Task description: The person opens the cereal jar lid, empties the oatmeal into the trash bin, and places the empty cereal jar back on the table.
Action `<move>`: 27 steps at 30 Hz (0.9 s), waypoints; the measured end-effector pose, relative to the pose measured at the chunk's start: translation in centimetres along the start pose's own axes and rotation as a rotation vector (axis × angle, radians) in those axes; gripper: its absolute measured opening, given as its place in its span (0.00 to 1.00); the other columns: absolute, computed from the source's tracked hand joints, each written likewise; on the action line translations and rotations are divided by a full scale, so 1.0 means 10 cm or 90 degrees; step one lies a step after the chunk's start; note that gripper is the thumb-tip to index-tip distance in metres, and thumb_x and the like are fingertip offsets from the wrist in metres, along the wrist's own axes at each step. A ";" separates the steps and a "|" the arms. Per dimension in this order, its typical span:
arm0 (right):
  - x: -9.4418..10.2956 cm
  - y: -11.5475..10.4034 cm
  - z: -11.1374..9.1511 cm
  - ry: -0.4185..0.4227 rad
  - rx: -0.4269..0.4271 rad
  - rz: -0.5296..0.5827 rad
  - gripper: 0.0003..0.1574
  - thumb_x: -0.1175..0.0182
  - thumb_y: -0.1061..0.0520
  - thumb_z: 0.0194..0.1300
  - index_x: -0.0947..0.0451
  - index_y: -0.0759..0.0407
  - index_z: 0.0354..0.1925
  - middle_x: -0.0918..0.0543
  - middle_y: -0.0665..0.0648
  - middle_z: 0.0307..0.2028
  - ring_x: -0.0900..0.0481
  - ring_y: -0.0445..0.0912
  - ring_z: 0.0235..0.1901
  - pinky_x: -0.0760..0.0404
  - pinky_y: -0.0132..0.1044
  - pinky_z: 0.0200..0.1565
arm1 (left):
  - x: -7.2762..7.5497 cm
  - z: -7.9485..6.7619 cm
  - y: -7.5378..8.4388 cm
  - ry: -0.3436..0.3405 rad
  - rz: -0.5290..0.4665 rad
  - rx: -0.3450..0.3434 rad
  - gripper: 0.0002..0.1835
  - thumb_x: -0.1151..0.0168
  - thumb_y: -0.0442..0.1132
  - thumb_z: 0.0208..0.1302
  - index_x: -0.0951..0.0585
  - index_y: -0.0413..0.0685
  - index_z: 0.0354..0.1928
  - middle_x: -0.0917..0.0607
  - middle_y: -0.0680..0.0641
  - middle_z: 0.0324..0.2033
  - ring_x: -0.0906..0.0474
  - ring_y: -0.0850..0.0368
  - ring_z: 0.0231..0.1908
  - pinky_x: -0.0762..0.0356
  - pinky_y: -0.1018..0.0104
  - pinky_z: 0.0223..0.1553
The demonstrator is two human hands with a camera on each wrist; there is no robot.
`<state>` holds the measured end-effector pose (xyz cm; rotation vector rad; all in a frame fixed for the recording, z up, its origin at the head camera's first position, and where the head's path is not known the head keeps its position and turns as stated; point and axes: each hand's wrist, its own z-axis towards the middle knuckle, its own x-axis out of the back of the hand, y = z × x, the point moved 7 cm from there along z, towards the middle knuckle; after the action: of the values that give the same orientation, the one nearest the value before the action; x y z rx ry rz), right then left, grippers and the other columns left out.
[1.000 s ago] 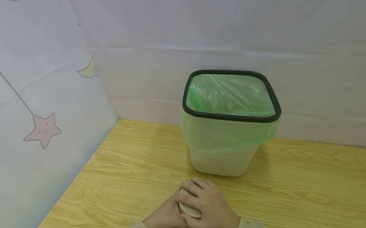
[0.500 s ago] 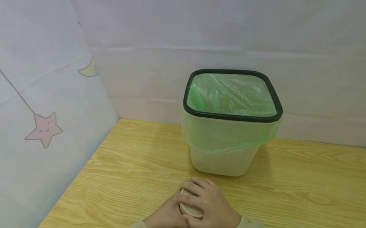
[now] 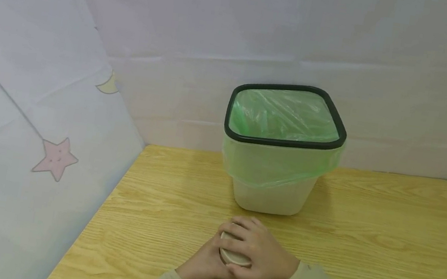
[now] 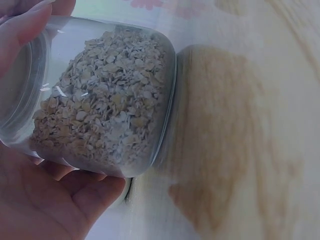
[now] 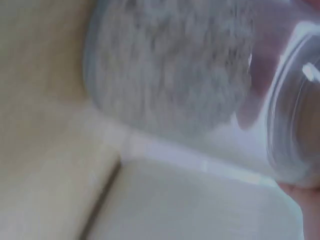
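A clear glass jar (image 4: 107, 100) of oat flakes stands out large in the left wrist view, its contents slanting toward the base. In the head view only its pale round lid (image 3: 235, 258) shows, between the fingers of my right hand (image 3: 262, 252), which grips it from above. My left hand (image 3: 207, 263) holds the jar body, partly hidden behind the right one. Fingers (image 4: 95, 192) of the left hand wrap the glass from below in its wrist view. The oats (image 5: 170, 65) appear blurred in the right wrist view.
Behind the hands stands a white bin (image 3: 268, 199) with a black rim and a green bag liner (image 3: 285, 115). Both rest on or over a wood-grain table (image 3: 386, 241), with a printed cloth backdrop (image 3: 196, 87) at the back and left.
My right hand has shifted and turned very slightly to the right on the lid, its wrist moving a little up. The left hand stays nearly still.
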<state>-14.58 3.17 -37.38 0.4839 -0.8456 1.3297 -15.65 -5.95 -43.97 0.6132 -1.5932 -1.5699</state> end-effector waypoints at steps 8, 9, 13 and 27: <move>0.09 -0.12 0.04 -0.006 -0.010 -0.062 0.35 0.62 0.31 0.73 0.20 0.49 0.53 0.30 0.56 0.65 0.33 0.57 0.62 0.29 0.68 0.48 | 0.00 0.02 0.03 -0.015 0.027 -0.034 0.51 0.27 0.43 0.57 0.51 0.55 0.75 0.33 0.48 0.67 0.26 0.55 0.56 0.26 0.64 0.54; 0.11 -0.14 0.06 0.003 -0.022 -0.072 0.33 0.60 0.31 0.73 0.20 0.49 0.52 0.30 0.56 0.64 0.33 0.58 0.62 0.28 0.68 0.48 | 0.00 0.02 0.03 -0.013 0.024 -0.040 0.49 0.28 0.44 0.57 0.48 0.55 0.74 0.31 0.49 0.65 0.26 0.56 0.56 0.26 0.63 0.54; 0.11 -0.19 0.12 0.027 -0.100 -0.131 0.29 0.52 0.34 0.71 0.21 0.50 0.53 0.28 0.58 0.61 0.32 0.58 0.60 0.26 0.66 0.47 | 0.02 0.02 0.05 -0.006 0.046 -0.052 0.41 0.31 0.45 0.60 0.42 0.55 0.72 0.28 0.52 0.63 0.27 0.57 0.57 0.29 0.62 0.58; -0.04 -0.17 0.10 0.033 -0.304 -0.248 0.35 0.37 0.35 0.57 0.21 0.57 0.54 0.22 0.66 0.52 0.24 0.61 0.48 0.23 0.60 0.44 | 0.03 -0.01 0.03 0.029 0.057 0.010 0.49 0.29 0.33 0.55 0.50 0.41 0.74 0.34 0.44 0.68 0.35 0.51 0.64 0.38 0.64 0.64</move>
<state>-13.18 1.81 -36.78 0.2186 -0.9340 0.7467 -15.62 -6.20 -43.63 0.5749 -1.5791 -1.4690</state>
